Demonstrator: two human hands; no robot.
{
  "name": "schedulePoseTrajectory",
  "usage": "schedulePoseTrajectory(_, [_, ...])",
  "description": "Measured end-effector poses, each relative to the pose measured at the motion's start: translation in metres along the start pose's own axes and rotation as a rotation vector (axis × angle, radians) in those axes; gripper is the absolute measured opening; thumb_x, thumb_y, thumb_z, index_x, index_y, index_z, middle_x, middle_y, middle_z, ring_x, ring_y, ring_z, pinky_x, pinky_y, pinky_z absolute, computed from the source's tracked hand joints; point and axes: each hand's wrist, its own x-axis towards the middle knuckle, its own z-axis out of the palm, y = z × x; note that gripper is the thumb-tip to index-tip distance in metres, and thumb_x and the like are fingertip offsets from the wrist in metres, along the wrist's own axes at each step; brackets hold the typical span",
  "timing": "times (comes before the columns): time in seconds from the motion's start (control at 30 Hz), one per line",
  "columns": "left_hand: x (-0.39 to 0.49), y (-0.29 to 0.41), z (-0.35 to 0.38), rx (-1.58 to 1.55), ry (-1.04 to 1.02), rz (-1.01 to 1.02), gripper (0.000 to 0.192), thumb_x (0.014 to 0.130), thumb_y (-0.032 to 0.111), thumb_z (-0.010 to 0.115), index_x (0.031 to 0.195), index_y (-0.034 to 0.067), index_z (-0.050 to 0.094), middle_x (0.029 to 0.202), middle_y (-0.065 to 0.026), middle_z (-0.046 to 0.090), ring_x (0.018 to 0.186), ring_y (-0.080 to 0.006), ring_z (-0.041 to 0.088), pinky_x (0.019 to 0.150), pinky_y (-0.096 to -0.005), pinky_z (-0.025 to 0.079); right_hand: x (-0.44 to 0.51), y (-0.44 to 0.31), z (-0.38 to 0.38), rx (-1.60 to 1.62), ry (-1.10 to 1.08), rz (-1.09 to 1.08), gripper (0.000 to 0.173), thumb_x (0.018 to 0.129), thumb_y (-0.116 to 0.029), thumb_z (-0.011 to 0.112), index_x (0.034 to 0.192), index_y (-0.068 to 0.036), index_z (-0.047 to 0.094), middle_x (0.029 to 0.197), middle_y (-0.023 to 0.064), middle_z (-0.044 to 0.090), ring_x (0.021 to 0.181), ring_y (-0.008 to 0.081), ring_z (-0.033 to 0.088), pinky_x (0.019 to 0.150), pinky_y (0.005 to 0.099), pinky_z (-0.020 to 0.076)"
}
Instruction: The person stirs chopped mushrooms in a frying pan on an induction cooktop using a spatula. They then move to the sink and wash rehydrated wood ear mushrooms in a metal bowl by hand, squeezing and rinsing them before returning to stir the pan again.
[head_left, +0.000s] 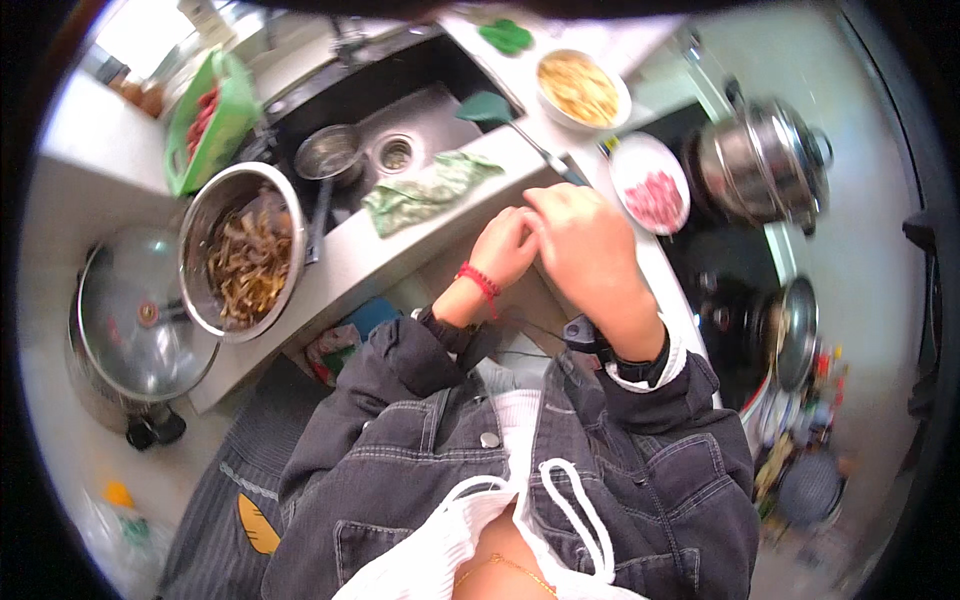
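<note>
My left hand (504, 246) and my right hand (589, 244) meet above the front edge of the counter, fingers curled towards each other. Whether anything small is pinched between them is hidden. A red bead bracelet (478, 279) circles my left wrist. Just beyond my right hand lies a spatula with a green head (486, 109), its handle angled towards me. To its right, a white plate (628, 159) holds chopped pink meat (657, 201). A white bowl (551, 112) of pale yellow strips (581, 86) stands farther back. Left of my hands, a green patterned cloth (424, 193) drapes the sink's front rim.
A steel sink (431, 112) holds a long-handled strainer (328, 154). At left stand a steel bowl (298, 247) of brown strips, a green basket (244, 112) and a glass-lidded pot (142, 352). A steel pot (757, 161) sits on the black cooktop (720, 262) at right.
</note>
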Motion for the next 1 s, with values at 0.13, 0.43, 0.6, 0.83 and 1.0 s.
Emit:
schedulePoseTrajectory(0.13, [-0.001,0.062,0.079,-0.012,-0.298,0.213,0.018,0.076,0.013,0.05,0.088,0.001,0.056,0.086,-0.0205,0.058,0.084,-0.0373,0.053,0.073,-0.0424,0.043,-0.097,0.039,-0.034,0.001,0.005,0.339,0.021,0.074,-0.014,0.058,0.092,-0.002,0.06,0.085,0.0131,0.06,0.081,0.0289,0.057,0.071,0.0353,0.0454])
schedulePoseTrajectory(0.43, [-0.172,0.237,0.292,-0.053,-1.365,0.786,0.027,0.078,0.015,0.051,0.101,0.002,0.056,0.098,-0.0201,0.058,0.093,-0.0355,0.054,0.081,-0.0395,0.043,-0.409,0.035,-0.122,-0.167,0.447,0.808,0.017,0.073,-0.018,0.062,0.084,-0.006,0.055,0.075,0.0082,0.055,0.073,0.0268,0.056,0.064,0.0367,0.0464])
schedulePoseTrajectory(0.6, [-0.331,0.307,0.437,-0.202,-1.74,1.052,0.029,0.08,0.017,0.051,0.106,0.003,0.055,0.1,-0.0195,0.058,0.094,-0.0346,0.054,0.083,-0.0383,0.042,-0.629,-0.002,-0.147,-0.308,0.478,1.252,0.016,0.073,-0.017,0.061,0.079,-0.006,0.053,0.071,0.0083,0.053,0.071,0.0268,0.055,0.059,0.0368,0.0462])
schedulePoseTrajectory(0.83, [-0.459,0.359,0.643,-0.016,-2.042,1.126,0.031,0.083,0.022,0.051,0.107,0.002,0.054,0.098,-0.0184,0.059,0.091,-0.0322,0.056,0.08,-0.0364,0.044,-0.868,-0.013,-0.15,-0.412,0.104,1.611,0.012,0.061,-0.008,0.061,0.073,-0.006,0.058,0.073,0.0085,0.056,0.075,0.0279,0.056,0.062,0.0364,0.0479])
schedulePoseTrajectory(1.0, [-0.519,0.387,0.761,0.147,-2.168,0.88,0.036,0.081,0.029,0.055,0.105,0.002,0.055,0.09,-0.016,0.062,0.084,-0.0299,0.059,0.074,-0.0357,0.046,-1.018,-0.015,-0.145,-0.311,-0.099,1.857,0.013,0.063,-0.008,0.06,0.076,-0.005,0.061,0.078,0.0099,0.059,0.08,0.0279,0.057,0.064,0.037,0.0482])
